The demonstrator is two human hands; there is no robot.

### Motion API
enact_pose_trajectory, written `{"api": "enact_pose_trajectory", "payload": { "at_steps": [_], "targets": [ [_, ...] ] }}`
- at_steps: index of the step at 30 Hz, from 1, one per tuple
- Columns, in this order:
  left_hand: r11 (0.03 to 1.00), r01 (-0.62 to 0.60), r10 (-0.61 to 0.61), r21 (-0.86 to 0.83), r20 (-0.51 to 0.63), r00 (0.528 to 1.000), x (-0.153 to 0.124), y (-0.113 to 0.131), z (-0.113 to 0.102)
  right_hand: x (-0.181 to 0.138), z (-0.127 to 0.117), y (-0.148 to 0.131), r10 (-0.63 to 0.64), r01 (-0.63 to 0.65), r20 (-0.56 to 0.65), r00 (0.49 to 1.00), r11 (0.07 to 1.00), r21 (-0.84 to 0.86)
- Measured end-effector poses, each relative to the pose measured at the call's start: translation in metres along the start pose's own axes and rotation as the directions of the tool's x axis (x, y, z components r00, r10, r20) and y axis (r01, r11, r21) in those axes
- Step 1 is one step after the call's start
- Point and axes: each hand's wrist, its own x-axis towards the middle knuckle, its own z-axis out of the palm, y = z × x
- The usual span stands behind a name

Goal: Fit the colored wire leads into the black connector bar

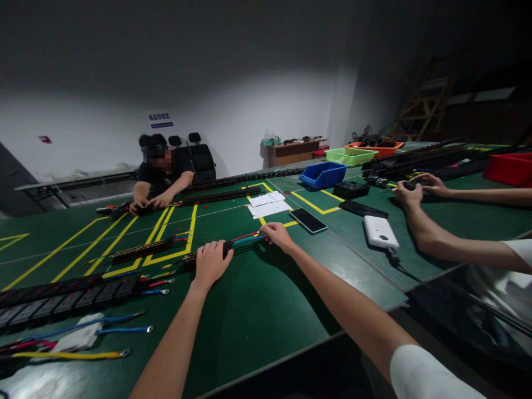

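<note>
My left hand (211,263) is wrapped over a dark wire bundle just above the green tabletop, its fingers closed around the black part. Red, blue and green-blue wires (244,239) stretch out of that grip to the right. At their far ends my right hand (277,235) is closed, thumb and fingers pinched on the wire tips; the tips are mostly hidden by the fingers. To the left lies another dark bundle (143,250) with coloured wire ends. Black segmented cable chains (83,296) with lugged wires are nearer at the lower left.
White papers (268,205), a phone (308,220) and a white power bank (380,233) lie to the right. Beyond them stand a blue bin (323,175) and a green basket (351,157). Co-workers' hands work at the far left and at the right.
</note>
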Motion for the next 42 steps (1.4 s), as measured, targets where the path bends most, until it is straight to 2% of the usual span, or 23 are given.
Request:
{"api": "enact_pose_trajectory", "payload": {
  "at_steps": [4, 9, 25, 34, 39, 42],
  "targets": [
    [0.999, 0.0, 0.001, 0.044, -0.009, 1.0, -0.0003, 0.0017, -0.0011, -0.0002, -0.0007, -0.0035, 0.039, -0.039, 0.002, 0.999, 0.996, 0.08],
    [0.999, -0.004, 0.004, 0.038, -0.004, 1.0, -0.0013, 0.0045, -0.0036, -0.0018, 0.0002, -0.0051, 0.055, -0.055, 0.006, 0.998, 0.994, 0.097],
    [1.0, 0.002, -0.002, 0.013, 0.008, 1.0, -0.0013, 0.0046, -0.0048, -0.0003, -0.001, 0.0032, 0.018, -0.014, 0.061, 0.998, 0.997, -0.073],
    [0.999, 0.003, -0.003, 0.032, 0.011, 1.0, -0.001, 0.0046, -0.0044, -0.0021, -0.001, -0.0041, 0.009, -0.008, -0.004, 1.0, 0.994, 0.112],
    [0.999, -0.004, 0.004, 0.037, -0.01, 1.0, -0.0011, 0.0038, -0.0025, -0.0027, 0.0012, -0.0044, 0.055, -0.056, 0.012, 0.998, 0.996, 0.064],
    [0.999, -0.004, 0.004, 0.032, -0.007, 1.0, -0.0012, 0.0042, -0.0032, -0.0028, 0.0024, -0.0043, 0.041, -0.041, -0.01, 0.999, 0.997, 0.067]
  ]
}}
